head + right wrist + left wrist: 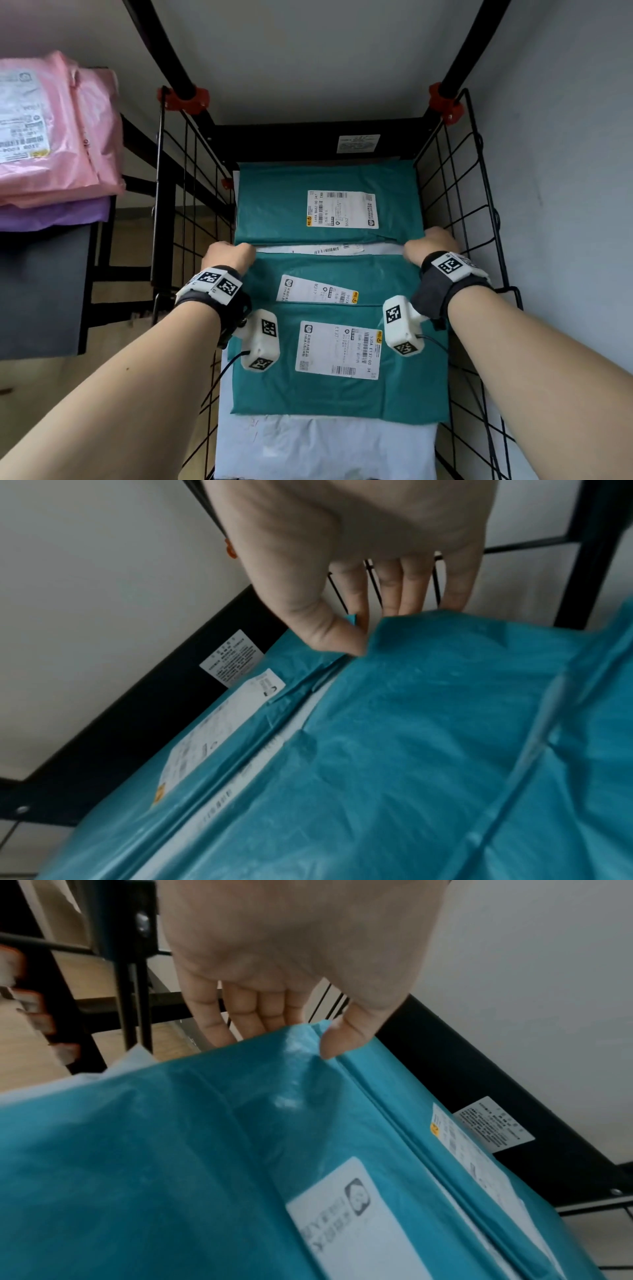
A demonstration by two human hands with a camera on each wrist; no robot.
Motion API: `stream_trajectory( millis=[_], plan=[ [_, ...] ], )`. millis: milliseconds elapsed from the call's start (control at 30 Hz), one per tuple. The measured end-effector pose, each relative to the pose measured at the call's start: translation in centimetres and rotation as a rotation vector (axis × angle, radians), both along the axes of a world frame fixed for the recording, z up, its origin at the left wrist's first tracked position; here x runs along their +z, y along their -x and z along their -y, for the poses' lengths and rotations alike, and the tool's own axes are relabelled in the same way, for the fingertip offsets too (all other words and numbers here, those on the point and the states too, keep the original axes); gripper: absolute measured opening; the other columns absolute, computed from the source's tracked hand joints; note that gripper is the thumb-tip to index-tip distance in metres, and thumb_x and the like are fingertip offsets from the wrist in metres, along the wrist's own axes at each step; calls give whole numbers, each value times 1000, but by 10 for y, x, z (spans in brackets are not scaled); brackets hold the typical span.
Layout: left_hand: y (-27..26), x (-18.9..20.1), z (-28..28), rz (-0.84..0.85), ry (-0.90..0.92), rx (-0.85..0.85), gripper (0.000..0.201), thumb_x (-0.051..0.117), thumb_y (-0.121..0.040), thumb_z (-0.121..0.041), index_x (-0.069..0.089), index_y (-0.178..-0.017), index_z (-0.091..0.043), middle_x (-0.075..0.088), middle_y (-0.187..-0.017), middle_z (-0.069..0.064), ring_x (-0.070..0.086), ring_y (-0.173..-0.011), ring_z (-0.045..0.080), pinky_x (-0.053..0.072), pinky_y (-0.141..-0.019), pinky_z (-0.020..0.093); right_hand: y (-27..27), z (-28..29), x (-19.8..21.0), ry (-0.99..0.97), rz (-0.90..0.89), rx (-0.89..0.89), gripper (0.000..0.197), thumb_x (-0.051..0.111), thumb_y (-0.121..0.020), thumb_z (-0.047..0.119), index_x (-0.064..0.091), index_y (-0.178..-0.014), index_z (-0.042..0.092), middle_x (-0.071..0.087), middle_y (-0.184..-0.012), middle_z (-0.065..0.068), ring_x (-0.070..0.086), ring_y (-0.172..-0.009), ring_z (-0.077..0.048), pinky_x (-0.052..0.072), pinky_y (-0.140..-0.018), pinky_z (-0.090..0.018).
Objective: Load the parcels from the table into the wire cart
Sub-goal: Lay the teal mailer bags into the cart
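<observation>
Inside the black wire cart [191, 192] lie three teal parcels with white labels: a far one [325, 205], a middle one [342, 274] and a near one [339, 394] overlapping it, all on a white parcel [322, 445]. My left hand [227, 255] holds the middle parcel's far left corner. In the left wrist view the thumb [342, 1039] lies on top of the teal plastic [171, 1137] and the fingers [260, 1010] go down behind its edge. My right hand [431, 245] pinches the far right corner the same way, thumb [335, 634] on top, fingers [411, 588] behind.
Pink parcels [51, 130] are stacked on a purple one [54, 216] on the dark table [41, 291] at the left. The cart's wire walls [455, 192] stand close on both sides of my hands. A grey wall is behind and to the right.
</observation>
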State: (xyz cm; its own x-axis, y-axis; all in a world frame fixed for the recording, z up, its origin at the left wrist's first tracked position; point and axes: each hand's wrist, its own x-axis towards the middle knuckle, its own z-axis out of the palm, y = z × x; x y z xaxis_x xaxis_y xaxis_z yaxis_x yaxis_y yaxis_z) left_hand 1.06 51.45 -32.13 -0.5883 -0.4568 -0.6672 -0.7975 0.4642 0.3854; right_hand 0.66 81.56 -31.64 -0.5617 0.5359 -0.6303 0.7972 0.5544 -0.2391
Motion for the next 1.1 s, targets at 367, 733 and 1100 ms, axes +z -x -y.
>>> stream_trajectory(
  millis=[367, 733, 1100],
  plan=[
    [-3, 2, 4, -340, 70, 164, 32, 65, -84, -18, 63, -115, -12, 66, -115, 7, 60, -109, 27, 46, -92, 31, -3, -2, 24, -8, -265, -24, 55, 58, -86, 5, 45, -139, 14, 55, -134, -8, 53, -121, -27, 41, -93, -26],
    [-53, 9, -3, 191, 91, -79, 57, 66, -78, -9, 45, -130, 3, 53, -131, 17, 54, -118, 33, 45, -99, 36, -59, 13, 1, -38, 153, 73, 63, 66, -81, 18, 41, -136, 0, 51, -138, -16, 53, -123, -31, 45, -100, -35],
    [-81, 1, 11, 24, 123, -235, 41, 62, -85, -14, 52, -125, -10, 59, -124, 16, 56, -113, 35, 42, -90, 31, -85, 8, 4, -140, 102, 171, 51, 59, -83, 2, 46, -132, 5, 53, -134, -15, 51, -123, -33, 43, -95, -31]
  ],
)
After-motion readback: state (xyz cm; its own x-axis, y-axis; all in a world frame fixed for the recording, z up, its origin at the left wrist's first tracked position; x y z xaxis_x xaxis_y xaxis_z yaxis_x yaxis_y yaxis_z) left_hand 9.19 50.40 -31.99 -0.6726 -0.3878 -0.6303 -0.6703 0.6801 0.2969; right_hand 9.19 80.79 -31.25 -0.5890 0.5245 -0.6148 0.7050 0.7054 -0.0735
